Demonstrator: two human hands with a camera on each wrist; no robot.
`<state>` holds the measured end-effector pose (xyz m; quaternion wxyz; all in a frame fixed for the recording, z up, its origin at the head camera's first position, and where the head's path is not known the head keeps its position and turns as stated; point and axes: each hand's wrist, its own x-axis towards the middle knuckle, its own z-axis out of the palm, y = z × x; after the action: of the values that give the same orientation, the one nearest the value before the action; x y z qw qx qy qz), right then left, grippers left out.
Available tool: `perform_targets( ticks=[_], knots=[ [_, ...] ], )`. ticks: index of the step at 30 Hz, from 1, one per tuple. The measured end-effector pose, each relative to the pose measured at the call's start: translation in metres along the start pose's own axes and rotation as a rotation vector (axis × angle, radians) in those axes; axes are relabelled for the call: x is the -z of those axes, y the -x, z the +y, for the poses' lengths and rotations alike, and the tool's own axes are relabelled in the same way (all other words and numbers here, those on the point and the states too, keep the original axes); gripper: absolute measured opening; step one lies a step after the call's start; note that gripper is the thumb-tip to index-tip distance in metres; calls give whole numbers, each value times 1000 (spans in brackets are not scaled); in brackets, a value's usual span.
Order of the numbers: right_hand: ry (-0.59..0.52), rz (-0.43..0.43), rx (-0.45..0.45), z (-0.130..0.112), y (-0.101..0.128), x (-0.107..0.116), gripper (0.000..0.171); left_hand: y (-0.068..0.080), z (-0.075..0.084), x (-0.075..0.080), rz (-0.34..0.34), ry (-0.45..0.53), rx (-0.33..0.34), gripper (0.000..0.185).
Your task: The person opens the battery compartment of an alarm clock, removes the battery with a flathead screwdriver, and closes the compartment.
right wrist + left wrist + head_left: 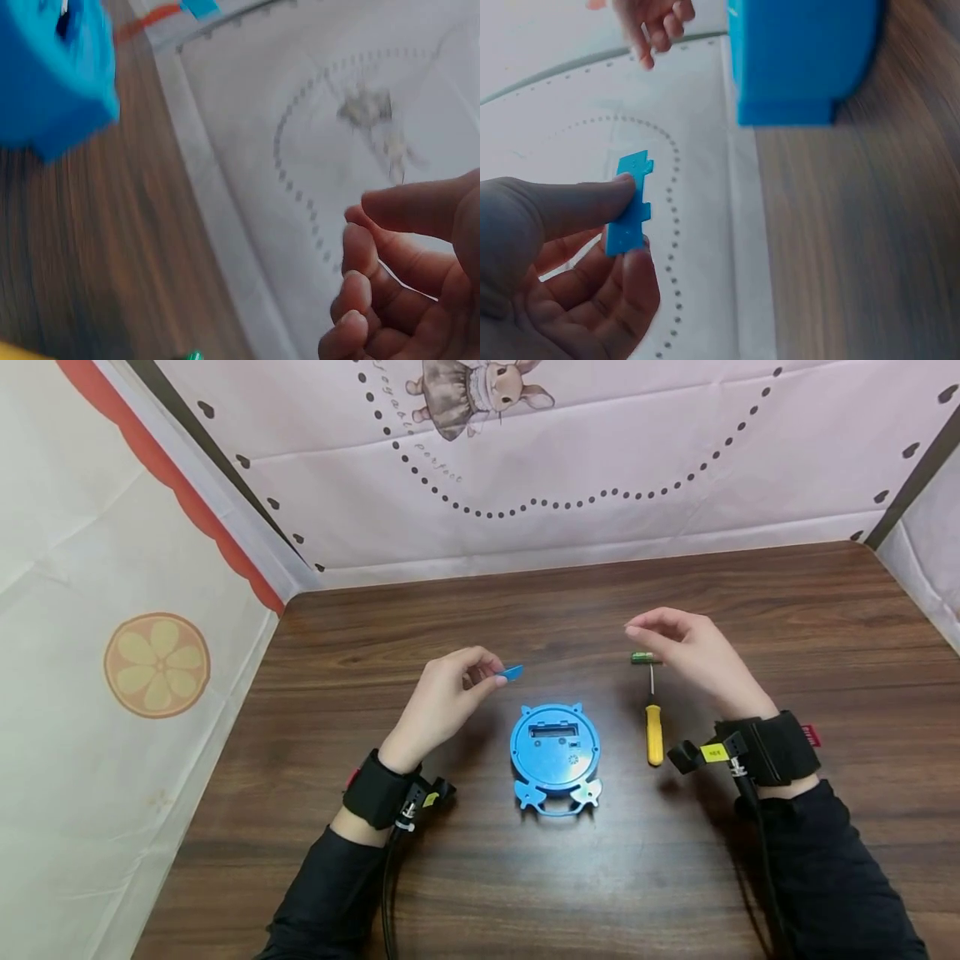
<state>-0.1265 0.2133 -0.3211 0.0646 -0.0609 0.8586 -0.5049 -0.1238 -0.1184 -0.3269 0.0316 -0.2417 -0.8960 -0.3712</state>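
My left hand point(448, 692) pinches a small flat blue battery cover point(630, 225) between thumb and fingers. Two little tabs show along one edge of the cover in the left wrist view. Just right of that hand, a blue alarm clock point(555, 767) lies on its front, back side up, with its battery slot point(553, 731) uncovered. My right hand point(693, 652) hovers with relaxed, bent fingers and holds nothing. Close beneath it is a green battery point(642, 657), lying at the tip of a yellow-handled screwdriver point(654, 735).
All of this is on a dark wood-grain table point(487, 893). Behind it hangs a white cloth point(600, 435) with a printed rabbit and dots; another printed cloth point(150, 793) hangs at the left. A cable point(387, 877) runs along each forearm from the wrist camera.
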Motion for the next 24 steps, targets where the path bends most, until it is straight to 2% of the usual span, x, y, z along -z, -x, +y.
perform_targets(
  ticks=[5,10,15,24],
  knots=[
    [70,-98,106,-23,9,-18,40,2,15,-1,14,47,-47,9],
    [125,-199,171,-33,13,-37,31,7,28,-2,8,63,-95,10],
    [127,-242,198,-36,16,-50,26,10,35,-4,-7,66,-140,11],
    [120,-239,267,-34,15,-62,18,12,39,-10,-46,55,-170,10]
  ],
)
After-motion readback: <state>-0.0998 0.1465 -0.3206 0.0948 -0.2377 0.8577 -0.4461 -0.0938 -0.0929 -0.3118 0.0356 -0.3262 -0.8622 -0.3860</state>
